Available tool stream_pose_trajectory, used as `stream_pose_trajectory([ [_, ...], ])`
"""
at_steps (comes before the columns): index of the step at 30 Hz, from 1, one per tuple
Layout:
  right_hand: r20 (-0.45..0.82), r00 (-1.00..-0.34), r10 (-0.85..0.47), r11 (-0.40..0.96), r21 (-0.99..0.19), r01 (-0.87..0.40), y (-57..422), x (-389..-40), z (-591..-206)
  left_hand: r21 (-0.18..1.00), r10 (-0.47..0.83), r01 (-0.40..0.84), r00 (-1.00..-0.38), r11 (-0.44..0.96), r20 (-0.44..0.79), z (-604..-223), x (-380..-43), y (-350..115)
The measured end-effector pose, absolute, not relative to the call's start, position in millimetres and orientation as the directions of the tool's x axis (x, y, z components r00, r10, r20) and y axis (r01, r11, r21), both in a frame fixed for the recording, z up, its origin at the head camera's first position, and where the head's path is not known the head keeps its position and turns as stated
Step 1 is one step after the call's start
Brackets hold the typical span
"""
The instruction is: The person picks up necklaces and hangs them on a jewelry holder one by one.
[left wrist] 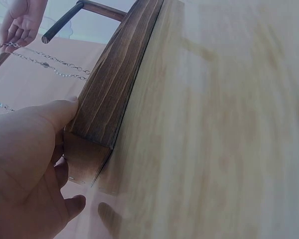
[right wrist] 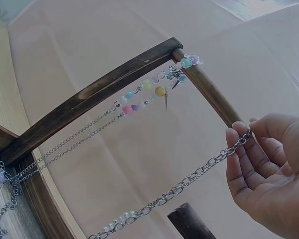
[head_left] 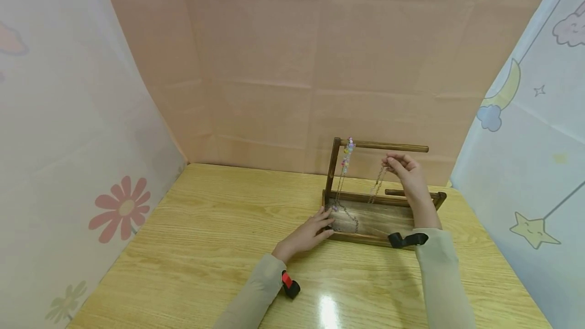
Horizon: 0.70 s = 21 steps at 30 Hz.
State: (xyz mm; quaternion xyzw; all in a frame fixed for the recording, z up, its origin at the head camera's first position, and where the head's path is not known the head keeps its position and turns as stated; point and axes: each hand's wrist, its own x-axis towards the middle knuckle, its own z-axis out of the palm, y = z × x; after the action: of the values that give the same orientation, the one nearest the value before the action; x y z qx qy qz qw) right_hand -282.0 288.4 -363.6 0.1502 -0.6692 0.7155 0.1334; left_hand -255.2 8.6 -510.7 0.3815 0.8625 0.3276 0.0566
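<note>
My right hand (head_left: pixel 408 169) pinches a silver chain necklace (right wrist: pixel 175 191) between thumb and fingertips, close to the upper bar of a dark wooden jewelry stand (head_left: pixel 332 166). The chain hangs in two strands, with small clear beads lower down. A second necklace with colourful beads (right wrist: pixel 148 84) is draped over the left part of the upper bar, its chain trailing into the tray base. My left hand (head_left: pixel 307 232) holds the tray's front left corner (left wrist: pixel 89 149), thumb on the front and fingers at the end. Some of those fingers are partly hidden.
The stand sits on a light wood table (head_left: pixel 219 227) before a pinkish backdrop (head_left: pixel 256 65). A shorter lower bar (head_left: pixel 395 192) juts out beneath my right hand. Patterned cloth walls (head_left: pixel 525 166) flank the table. Black straps (head_left: pixel 408 239) are on both wrists.
</note>
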Motion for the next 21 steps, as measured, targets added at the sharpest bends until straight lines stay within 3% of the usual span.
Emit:
stream_pose_trajectory([
  [21,0.415,-0.91,0.016,-0.093,-0.905,-0.414,306.6,-280.3,-364.3,0.606,0.695,0.621,-0.703,0.497,0.15,-515.0,-257.6,9.0],
])
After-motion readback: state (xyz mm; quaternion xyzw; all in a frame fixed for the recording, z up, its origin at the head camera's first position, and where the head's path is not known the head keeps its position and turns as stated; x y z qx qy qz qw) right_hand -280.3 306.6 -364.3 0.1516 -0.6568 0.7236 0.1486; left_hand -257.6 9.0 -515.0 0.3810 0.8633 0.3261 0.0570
